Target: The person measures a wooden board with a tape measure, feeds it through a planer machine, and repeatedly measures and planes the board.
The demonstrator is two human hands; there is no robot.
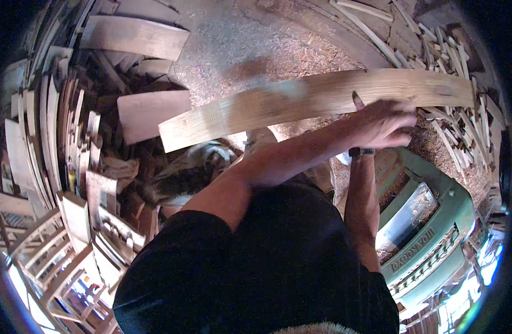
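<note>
The long pale board (256, 108) stretches across in front of you, above the floor (317, 47) littered with shavings, its right end near the heap of thin offcuts (456, 67) and its left end near a shorter plank (150, 114). Your right hand (357, 101) is mostly hidden behind your left forearm, but its thumb lies on the face of the board close to the lower edge, so that grip looks pinched on the wood. Your left hand (388, 123) crosses over your right wrist, blurred, with the fingers half curled by the same edge; you cannot tell from here whether it touches the board or closes on anything. The board should handle as stiff and moderately heavy, hardly fragile, and its length will likely make it swing; the curve you see may be partly the lens. Dust could make its face a little slippery, and a raw edge could leave splinters. Your hold sits right of the middle, so the left side likely weighs more; one hand well out toward each end should steady it, clear of the green machine (459, 206) at your right.
</note>
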